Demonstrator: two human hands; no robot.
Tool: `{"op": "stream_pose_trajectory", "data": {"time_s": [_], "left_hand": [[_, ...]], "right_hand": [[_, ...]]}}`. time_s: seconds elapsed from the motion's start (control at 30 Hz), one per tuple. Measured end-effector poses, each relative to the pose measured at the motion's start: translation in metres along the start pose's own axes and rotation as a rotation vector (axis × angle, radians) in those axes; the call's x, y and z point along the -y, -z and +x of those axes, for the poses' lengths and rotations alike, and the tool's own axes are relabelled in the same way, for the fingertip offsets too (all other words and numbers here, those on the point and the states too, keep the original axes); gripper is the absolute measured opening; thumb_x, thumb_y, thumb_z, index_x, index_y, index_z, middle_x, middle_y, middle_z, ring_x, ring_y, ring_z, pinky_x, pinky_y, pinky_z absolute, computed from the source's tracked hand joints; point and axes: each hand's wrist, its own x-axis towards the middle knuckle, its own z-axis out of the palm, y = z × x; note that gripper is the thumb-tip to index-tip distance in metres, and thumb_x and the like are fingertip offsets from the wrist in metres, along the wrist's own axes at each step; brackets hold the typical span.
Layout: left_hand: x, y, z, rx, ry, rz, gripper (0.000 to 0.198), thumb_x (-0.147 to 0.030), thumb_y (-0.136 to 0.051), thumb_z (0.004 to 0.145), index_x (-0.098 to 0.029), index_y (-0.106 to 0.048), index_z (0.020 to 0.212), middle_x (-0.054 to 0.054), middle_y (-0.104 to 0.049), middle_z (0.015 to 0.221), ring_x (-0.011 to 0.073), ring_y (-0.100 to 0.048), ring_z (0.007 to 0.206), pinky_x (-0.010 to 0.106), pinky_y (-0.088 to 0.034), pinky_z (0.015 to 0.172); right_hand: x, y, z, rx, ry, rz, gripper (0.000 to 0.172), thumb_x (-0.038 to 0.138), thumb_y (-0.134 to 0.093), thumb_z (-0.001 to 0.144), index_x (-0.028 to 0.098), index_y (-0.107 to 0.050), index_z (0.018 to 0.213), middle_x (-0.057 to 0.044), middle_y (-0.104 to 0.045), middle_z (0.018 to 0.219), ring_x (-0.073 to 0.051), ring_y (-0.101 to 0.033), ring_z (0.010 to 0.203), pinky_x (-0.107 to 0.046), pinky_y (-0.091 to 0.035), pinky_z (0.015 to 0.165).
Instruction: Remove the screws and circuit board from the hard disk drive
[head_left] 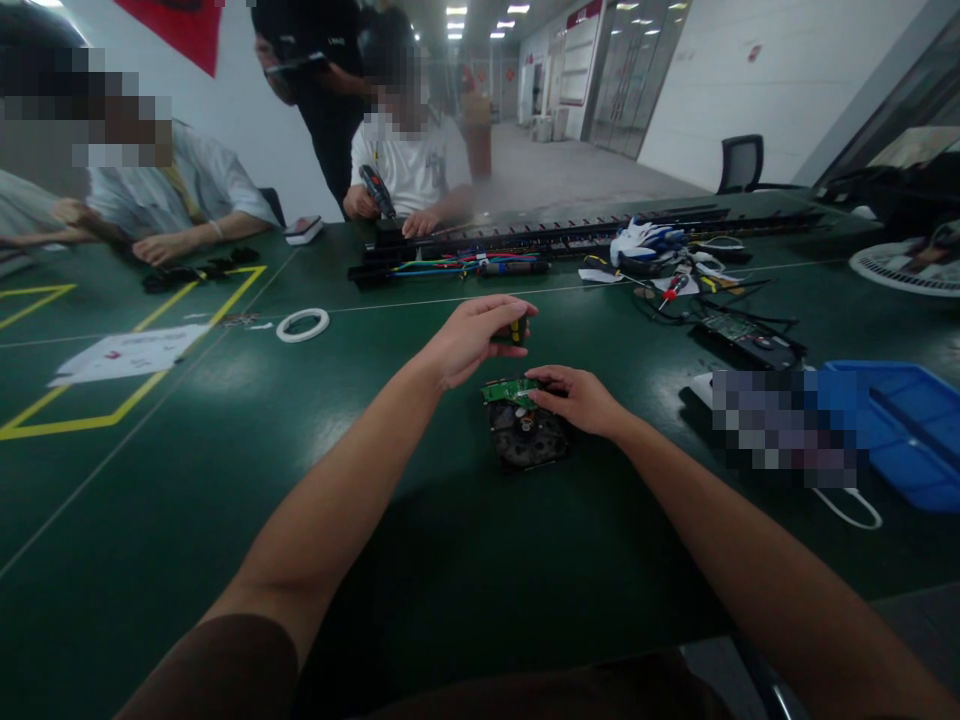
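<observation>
My left hand (484, 338) is closed around the black and yellow handle of a screwdriver (517, 330), held upright above the far edge of a hard drive (529, 435). The screwdriver's tip is too small to make out clearly. A green circuit board (504, 391) lies along the drive's far end, and the drive's dark body rests flat on the green table (420, 580). My right hand (574, 398) grips the board's right end, thumb on top and fingers bent over the far side.
A white tape roll (303, 325) and a printed sheet (131, 355) lie to the left. On the right are another circuit-board device (750, 338), a blue tray (900, 430), and gloves (646, 242) among cables. Across the table a person (412, 165) holds a power drill (376, 190) near long black rails.
</observation>
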Motion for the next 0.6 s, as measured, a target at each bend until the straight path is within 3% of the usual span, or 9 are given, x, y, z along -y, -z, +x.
{"op": "stream_pose_trajectory", "data": {"time_s": [0.33, 0.6], "left_hand": [[0.0036, 0.0011, 0.0032, -0.038, 0.03, -0.115, 0.012, -0.029, -0.065, 0.096, -0.019, -0.063, 0.102, 0.01, -0.074, 0.099, 0.0254, -0.073, 0.099, 0.043, -0.064, 0.081], [0.0024, -0.0006, 0.0033, -0.053, 0.01, -0.099, 0.016, -0.027, -0.062, 0.095, -0.013, -0.071, 0.096, 0.014, -0.072, 0.106, 0.0239, -0.071, 0.098, 0.04, -0.064, 0.084]], "right_hand": [[-0.0022, -0.0001, 0.0004, 0.001, -0.007, -0.031, 0.039, 0.04, -0.077, 0.092, 0.029, -0.073, 0.13, -0.006, -0.075, 0.131, -0.026, -0.075, 0.112, -0.05, -0.06, 0.105], [-0.0005, 0.0003, 0.0003, 0.004, -0.003, -0.051, 0.038, 0.04, -0.076, 0.094, 0.029, -0.072, 0.13, -0.006, -0.075, 0.133, -0.027, -0.074, 0.113, -0.05, -0.06, 0.105]]}}
